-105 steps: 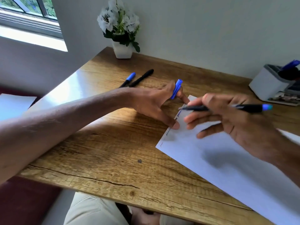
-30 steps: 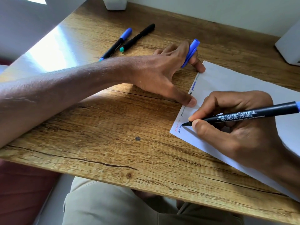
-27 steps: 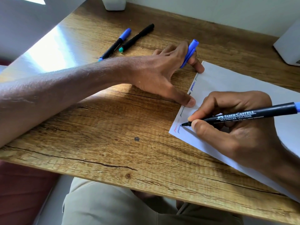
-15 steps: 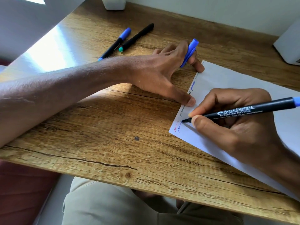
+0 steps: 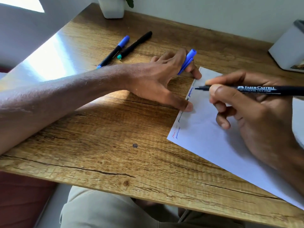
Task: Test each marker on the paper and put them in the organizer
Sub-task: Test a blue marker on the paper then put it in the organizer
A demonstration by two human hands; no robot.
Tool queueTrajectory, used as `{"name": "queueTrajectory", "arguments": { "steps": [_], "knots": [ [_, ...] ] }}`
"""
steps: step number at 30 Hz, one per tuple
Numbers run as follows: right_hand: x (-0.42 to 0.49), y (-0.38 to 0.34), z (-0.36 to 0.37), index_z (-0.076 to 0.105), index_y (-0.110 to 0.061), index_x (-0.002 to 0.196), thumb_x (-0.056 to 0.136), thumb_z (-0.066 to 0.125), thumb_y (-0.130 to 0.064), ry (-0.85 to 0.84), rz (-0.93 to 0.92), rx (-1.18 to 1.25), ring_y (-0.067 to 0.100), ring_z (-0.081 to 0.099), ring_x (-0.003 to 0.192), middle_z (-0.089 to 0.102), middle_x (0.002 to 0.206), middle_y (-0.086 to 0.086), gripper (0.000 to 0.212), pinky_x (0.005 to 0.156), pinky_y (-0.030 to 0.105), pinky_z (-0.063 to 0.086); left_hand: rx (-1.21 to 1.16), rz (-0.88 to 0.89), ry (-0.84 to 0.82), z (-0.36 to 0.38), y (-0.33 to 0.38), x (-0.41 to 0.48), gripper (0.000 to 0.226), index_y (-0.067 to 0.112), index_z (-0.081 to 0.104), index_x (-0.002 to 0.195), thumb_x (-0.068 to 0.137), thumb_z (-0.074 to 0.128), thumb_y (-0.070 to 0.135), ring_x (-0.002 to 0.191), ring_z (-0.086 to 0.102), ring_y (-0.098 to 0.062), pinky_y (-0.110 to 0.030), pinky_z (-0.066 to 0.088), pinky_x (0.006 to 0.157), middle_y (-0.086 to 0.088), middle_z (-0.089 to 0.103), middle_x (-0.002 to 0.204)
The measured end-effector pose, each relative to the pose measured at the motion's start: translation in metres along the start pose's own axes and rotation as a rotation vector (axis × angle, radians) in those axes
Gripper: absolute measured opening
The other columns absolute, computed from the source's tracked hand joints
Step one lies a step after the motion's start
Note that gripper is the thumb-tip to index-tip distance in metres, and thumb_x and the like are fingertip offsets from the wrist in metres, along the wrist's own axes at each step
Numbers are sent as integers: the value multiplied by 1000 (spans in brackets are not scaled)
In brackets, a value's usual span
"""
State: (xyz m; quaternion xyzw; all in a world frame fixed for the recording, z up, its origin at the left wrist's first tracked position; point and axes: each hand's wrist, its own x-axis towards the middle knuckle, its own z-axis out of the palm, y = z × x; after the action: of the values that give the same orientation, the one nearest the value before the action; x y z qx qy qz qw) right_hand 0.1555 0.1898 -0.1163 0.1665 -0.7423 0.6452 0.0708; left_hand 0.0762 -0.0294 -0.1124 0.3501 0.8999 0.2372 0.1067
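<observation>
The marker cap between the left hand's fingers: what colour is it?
The marker cap is blue, shown best in the head view.

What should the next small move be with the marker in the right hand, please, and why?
Probably push the marker tip into the blue cap pinched in the left hand: the right hand holds the tip close to it, and blue squiggles already mark the paper edge.

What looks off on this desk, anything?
Nothing much. The paper lies skewed on the desk, pinned by the left hand, which pinches the blue cap; a dark spot marks the wood. The right hand holds the uncapped marker.
</observation>
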Motion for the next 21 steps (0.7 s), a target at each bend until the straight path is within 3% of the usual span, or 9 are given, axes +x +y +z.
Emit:
{"name": "queueTrajectory", "arguments": {
  "steps": [1,3,4,6,8,12,15,21],
  "knots": [
    [3,-1,-3,74,3,98,93,64,-1,28,5,21,28,52,63,66,74,13,12,45,26,44,16,-29,-1,-1,-2,0,75,23,39,132,82,73,67,107,27,31,-19,25,101,61,28,105],
    [7,-1,-7,75,1,105,95,59,-8,57,41,66,27,59,73,69,84,18,20,50,28,49,19,-61,48,0,-3,0,49,20,41,120,97,59,59,102,27,38,-7,24,88,52,34,106],
    [7,-2,-8,75,0,107,95,57,-11,59,58,90,27,62,76,70,87,19,24,52,28,51,-1,-54,112,3,-4,1,42,18,42,115,103,48,58,106,36,28,-7,27,90,39,46,112],
    [8,-3,-11,74,-1,108,95,55,-12,66,68,98,29,66,80,73,91,20,26,56,30,54,-12,-28,185,5,-4,0,47,13,48,117,107,29,55,115,48,-5,-23,36,101,6,59,119],
    [10,-5,-12,73,-1,106,96,56,-9,91,38,89,30,70,81,76,91,17,22,57,30,56,27,71,284,4,-5,1,49,7,54,119,109,25,45,111,50,-20,-29,37,100,-4,59,113],
    [9,-10,-12,68,-2,102,97,64,-6,114,-25,96,31,75,80,79,91,13,8,57,30,57,142,227,407,3,-1,4,30,7,56,101,112,37,29,85,45,-15,-20,32,76,0,55,92],
    [10,-14,-13,67,1,102,89,64,-14,132,-58,96,32,75,78,79,90,15,20,56,31,58,163,271,391,5,-1,5,26,11,59,105,111,42,31,84,47,-10,-16,36,76,4,57,92],
    [11,-13,-14,67,3,99,86,63,-15,147,-74,68,34,74,75,78,87,15,22,54,33,59,174,297,385,5,-3,6,31,11,64,117,111,42,32,93,55,-13,-25,42,81,1,65,103]
  ]
}}
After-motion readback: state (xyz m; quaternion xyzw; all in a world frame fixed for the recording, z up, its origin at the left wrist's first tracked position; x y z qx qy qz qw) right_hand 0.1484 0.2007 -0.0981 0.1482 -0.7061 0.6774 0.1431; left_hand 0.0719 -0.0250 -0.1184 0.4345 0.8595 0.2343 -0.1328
